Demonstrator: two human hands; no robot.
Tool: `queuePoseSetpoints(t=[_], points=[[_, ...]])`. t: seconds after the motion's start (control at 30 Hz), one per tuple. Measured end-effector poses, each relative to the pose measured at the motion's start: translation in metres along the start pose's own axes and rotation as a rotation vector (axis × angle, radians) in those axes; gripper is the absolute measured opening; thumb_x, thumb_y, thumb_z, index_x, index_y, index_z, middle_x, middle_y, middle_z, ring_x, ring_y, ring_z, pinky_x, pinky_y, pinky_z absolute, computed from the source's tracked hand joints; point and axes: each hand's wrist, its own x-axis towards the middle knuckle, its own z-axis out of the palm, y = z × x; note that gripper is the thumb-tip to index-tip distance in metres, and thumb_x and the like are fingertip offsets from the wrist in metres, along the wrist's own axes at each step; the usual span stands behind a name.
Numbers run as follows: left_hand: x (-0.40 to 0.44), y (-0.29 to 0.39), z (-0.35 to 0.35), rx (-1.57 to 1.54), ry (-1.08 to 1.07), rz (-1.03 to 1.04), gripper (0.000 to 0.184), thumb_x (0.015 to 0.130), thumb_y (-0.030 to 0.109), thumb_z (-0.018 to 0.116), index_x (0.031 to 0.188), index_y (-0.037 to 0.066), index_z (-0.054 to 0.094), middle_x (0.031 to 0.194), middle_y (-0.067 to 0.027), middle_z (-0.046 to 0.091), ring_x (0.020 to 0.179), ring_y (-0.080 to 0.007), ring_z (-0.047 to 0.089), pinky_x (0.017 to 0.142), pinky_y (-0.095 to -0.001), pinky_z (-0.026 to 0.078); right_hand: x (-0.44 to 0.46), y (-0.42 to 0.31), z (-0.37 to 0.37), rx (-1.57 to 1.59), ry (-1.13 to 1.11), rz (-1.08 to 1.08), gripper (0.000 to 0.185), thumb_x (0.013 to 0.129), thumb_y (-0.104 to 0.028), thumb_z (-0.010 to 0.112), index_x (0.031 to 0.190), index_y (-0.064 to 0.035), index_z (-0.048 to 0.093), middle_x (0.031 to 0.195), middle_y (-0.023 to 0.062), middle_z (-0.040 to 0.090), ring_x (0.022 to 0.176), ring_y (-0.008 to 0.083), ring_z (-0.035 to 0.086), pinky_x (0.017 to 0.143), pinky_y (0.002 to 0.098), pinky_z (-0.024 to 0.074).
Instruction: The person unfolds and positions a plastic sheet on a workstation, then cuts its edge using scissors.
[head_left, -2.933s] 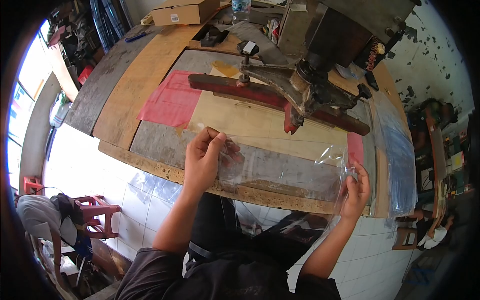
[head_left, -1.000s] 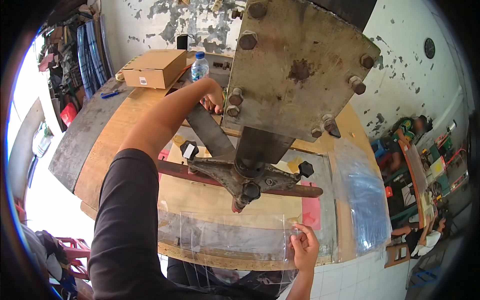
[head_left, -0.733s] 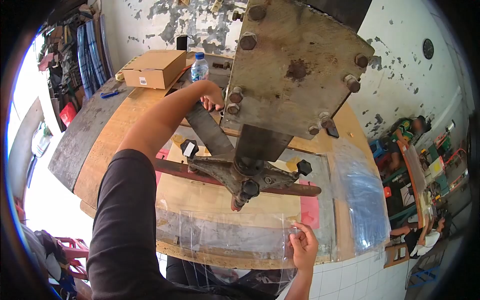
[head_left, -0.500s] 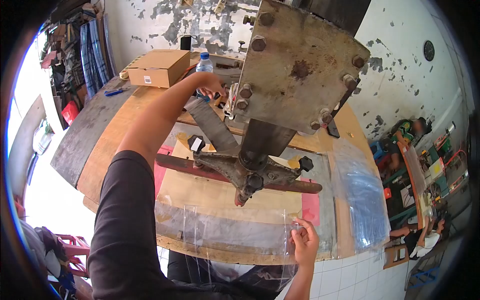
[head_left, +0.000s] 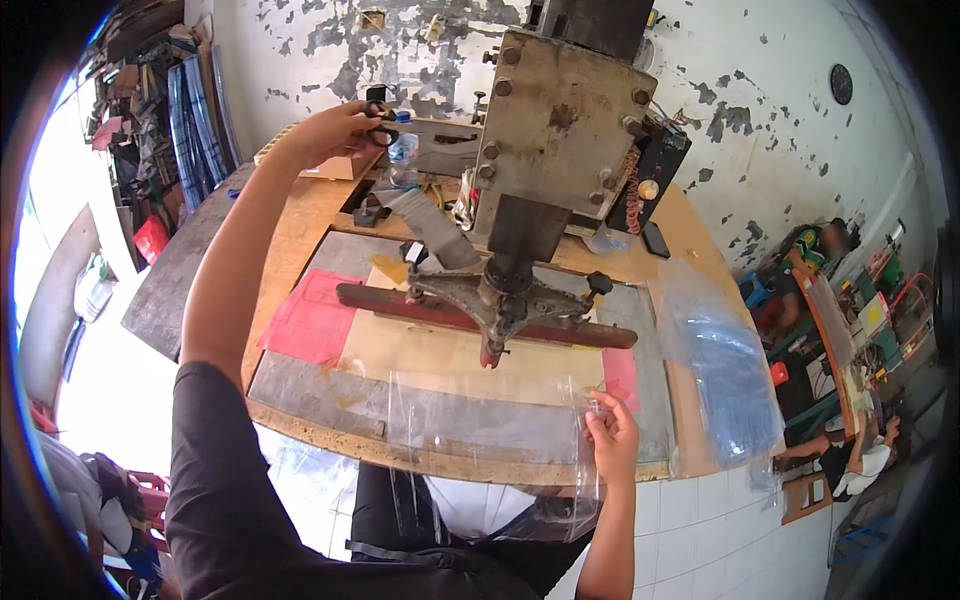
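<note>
My left hand is raised at the upper left, closed on a pair of dark-handled scissors, in front of the cardboard box and beside the bottle. Low at the right, my right hand pinches the edge of a clear plastic sheet, which hangs over the table's front edge. Behind the sheet, a red bar under the metal press lies across a cream sheet with pink pieces at its ends.
A cardboard box and a water bottle stand at the back left. Stacked bluish plastic lies on the right. A phone rests behind it. Two people are at a far bench on the right.
My left hand has come up and left from behind the press, now with scissors in it. Earlier it held the clear sheet too. My right hand keeps its pinch. The view has shifted.
</note>
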Motion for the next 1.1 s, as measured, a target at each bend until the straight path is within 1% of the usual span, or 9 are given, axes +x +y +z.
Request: queuePoseSetpoints(t=[0.13, 0.3, 0.43, 0.53, 0.57, 0.67, 0.77, 0.93, 1.1], points=[[-0.111, 0.013, -0.003, 0.004, 0.107, 0.123, 0.028, 0.104, 0.019, 0.056, 0.129, 0.008, 0.052, 0.099, -0.0024, 0.063, 0.089, -0.0096, 0.06, 0.079, -0.0268, 0.049, 0.0, 0.009, -0.001, -0.063, 0.01, -0.076, 0.031, 0.093, -0.003, 0.067, 0.124, -0.0036, 0.063, 0.074, -0.0028, 0.055, 0.066, 0.0059, 0.054, 0.061, 0.0222, 0.0439], [-0.259, -0.002, 0.029, 0.121, 0.265, 0.451, 0.017, 0.102, 0.011, 0.057, 0.115, 0.004, 0.049, 0.093, -0.0045, 0.058, 0.087, -0.0121, 0.058, 0.078, -0.0272, 0.047, -0.003, 0.009, -0.001, -0.193, 0.042, -0.151, 0.024, 0.09, 0.001, 0.068, 0.113, -0.003, 0.069, 0.1, 0.0022, 0.059, 0.071, 0.0084, 0.054, 0.065, 0.024, 0.0467], [-0.349, -0.05, 0.103, 0.077, 0.329, 0.327, 0.02, 0.094, -0.001, 0.063, 0.111, 0.002, 0.052, 0.103, -0.0057, 0.059, 0.099, -0.0139, 0.06, 0.095, -0.0335, 0.047, 0.003, 0.01, -0.006, -0.372, 0.089, -0.354, 0.016, 0.092, -0.002, 0.067, 0.107, -0.0031, 0.072, 0.102, 0.0068, 0.062, 0.071, 0.0141, 0.058, 0.066, 0.0278, 0.0494], [-0.376, -0.103, 0.179, -0.068, 0.277, 0.264, 0.033, 0.087, -0.007, 0.07, 0.114, 0.002, 0.053, 0.111, -0.0101, 0.062, 0.103, -0.0213, 0.064, 0.095, -0.0372, 0.05, 0.004, -0.018, -0.011, -0.556, -0.016, -0.433, 0.016, 0.091, -0.003, 0.069, 0.107, -0.0026, 0.073, 0.108, 0.0091, 0.062, 0.08, 0.0185, 0.063, 0.07, 0.0295, 0.0514], [-0.375, -0.117, 0.202, 0.237, 0.303, 0.501, 0.034, 0.086, -0.008, 0.069, 0.114, 0.003, 0.053, 0.107, -0.0132, 0.061, 0.101, -0.0255, 0.065, 0.092, -0.038, 0.05, 0.007, -0.017, -0.016, -0.598, -0.101, -0.416, 0.02, 0.09, -0.01, 0.072, 0.109, -0.0047, 0.073, 0.113, 0.0109, 0.062, 0.099, 0.025, 0.064, 0.084, 0.0355, 0.0516], [-0.369, -0.122, 0.265, 0.062, 0.189, 0.482, 0.028, 0.084, -0.011, 0.065, 0.105, 0.001, 0.051, 0.103, -0.0154, 0.058, 0.094, -0.0316, 0.062, 0.086, -0.0382, 0.049, -0.003, -0.031, -0.016, -0.896, -0.16, -0.554, 0.024, 0.09, -0.018, 0.072, 0.111, -0.0051, 0.073, 0.118, 0.0126, 0.062, 0.113, 0.0303, 0.059, 0.097, 0.0423, 0.0462], [-0.356, -0.146, 0.3, -0.034, 0.164, 0.496, 0.028, 0.084, -0.009, 0.065, 0.107, 0.0, 0.052, 0.106, -0.0174, 0.057, 0.095, -0.0351, 0.062, 0.085, -0.04, 0.05, -0.043, -0.074, 0.013, -1.054, 0.021, -0.619, 0.029, 0.091, -0.023, 0.072, 0.113, -0.0045, 0.072, 0.123, 0.0122, 0.061, 0.119, 0.0308, 0.055, 0.103, 0.0462, 0.0414], [-0.357, -0.154, 0.33, 0.154, 0.214, 0.63, 0.034, 0.078, -0.005, 0.071, 0.107, 0.004, 0.055, 0.107, -0.0177, 0.058, 0.096, -0.0383, 0.061, 0.084, -0.0442, 0.051, -0.119, -0.086, 0.063, -0.336, -0.246, -0.266, 0.017, 0.098, -0.011, 0.062, 0.11, 0.0002, 0.067, 0.092, 0.0122, 0.067, 0.084, 0.0232, 0.068, 0.076, 0.0314, 0.0524], [-0.363, -0.153, 0.331, 0.302, 0.081, 0.781, 0.039, 0.077, 0.003, 0.07, 0.112, 0.015, 0.061, 0.107, -0.0101, 0.056, 0.097, -0.0303, 0.06, 0.086, -0.0438, 0.05, -0.133, -0.039, 0.075, 0.226, -0.228, 0.062, 0.024, 0.102, -0.013, 0.058, 0.121, 0.0023, 0.062, 0.108, 0.0063, 0.068, 0.099, 0.0128, 0.062, 0.089, 0.0269, 0.0484]])
